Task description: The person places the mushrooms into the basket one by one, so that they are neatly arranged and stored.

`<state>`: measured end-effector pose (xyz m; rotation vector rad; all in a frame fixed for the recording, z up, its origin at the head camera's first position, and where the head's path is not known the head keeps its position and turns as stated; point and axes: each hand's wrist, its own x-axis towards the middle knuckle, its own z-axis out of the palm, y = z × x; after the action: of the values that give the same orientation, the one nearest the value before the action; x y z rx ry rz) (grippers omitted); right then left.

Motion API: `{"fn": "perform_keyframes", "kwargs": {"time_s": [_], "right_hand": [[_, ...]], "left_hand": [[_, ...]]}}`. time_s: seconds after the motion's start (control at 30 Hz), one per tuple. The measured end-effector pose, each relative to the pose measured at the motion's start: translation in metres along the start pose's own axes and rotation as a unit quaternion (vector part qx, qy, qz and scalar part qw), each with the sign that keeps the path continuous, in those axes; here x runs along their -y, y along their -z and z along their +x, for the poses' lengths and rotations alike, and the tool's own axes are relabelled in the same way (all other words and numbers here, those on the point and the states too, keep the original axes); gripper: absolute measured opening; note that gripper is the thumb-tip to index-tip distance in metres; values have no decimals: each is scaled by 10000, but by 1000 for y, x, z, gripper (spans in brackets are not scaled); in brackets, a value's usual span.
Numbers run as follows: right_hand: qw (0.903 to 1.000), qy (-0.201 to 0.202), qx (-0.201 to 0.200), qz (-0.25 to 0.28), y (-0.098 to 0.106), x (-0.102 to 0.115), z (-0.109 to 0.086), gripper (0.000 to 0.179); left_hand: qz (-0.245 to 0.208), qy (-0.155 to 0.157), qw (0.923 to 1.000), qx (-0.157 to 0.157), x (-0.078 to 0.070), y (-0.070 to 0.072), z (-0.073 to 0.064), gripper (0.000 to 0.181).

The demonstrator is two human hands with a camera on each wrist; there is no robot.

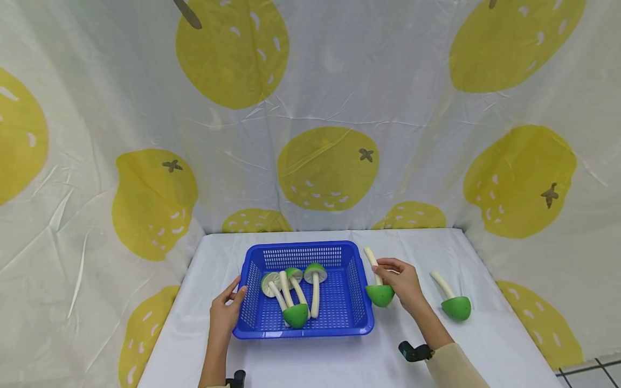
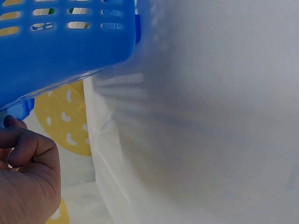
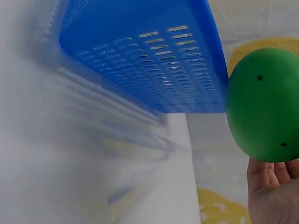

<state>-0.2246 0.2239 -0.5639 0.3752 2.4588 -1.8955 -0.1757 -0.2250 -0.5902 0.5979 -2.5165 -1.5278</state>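
Note:
A blue plastic basket (image 1: 339,308) with slotted walls stands on the white-covered table. Several toy mushrooms with green caps and pale stems lie inside it, among them a mushroom (image 1: 295,316) at the front with its cap toward me. My left hand (image 1: 226,307) grips the basket's left rim; the left wrist view shows its curled fingers (image 2: 28,147) by the blue edge. Just outside the right rim, my right hand (image 1: 402,283) pinches a mushroom (image 1: 380,296) by its stem, cap downward. That green cap (image 3: 266,105) overlaps the basket's edge in the right wrist view.
Another green mushroom (image 1: 456,308) lies on the table to the right of my right hand. A lemon-print cloth (image 1: 328,168) hangs behind and along both sides of the white tabletop (image 1: 310,361). Floor tiles (image 1: 592,374) show at the lower right.

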Motion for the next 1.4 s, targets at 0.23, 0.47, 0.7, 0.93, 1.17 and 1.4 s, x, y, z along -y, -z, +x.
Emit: {"fn": "perform_keyframes", "kwargs": {"time_s": [0.23, 0.47, 0.7, 0.93, 1.17, 1.4], "right_hand": [[9999, 2, 47, 141, -6, 9, -3, 46], [9992, 159, 206, 288, -19, 20, -1, 44], [9972, 333, 420, 513, -34, 29, 1, 42], [9954, 417, 586, 634, -45, 33, -1, 40], [9944, 403, 684, 692, -55, 35, -5, 37], [9926, 538, 853, 678, -64, 34, -7, 39]], "left_hand": [[-10, -32, 10000, -35, 0, 0, 0, 58], [35, -28, 10000, -50, 0, -1, 0, 58], [14, -33, 10000, -62, -1, -1, 0, 56], [-6, -4, 10000, -22, -1, -1, 0, 57], [-7, -13, 10000, -5, 1, -1, 0, 59], [-13, -44, 10000, -22, 1, -1, 0, 57]]}}
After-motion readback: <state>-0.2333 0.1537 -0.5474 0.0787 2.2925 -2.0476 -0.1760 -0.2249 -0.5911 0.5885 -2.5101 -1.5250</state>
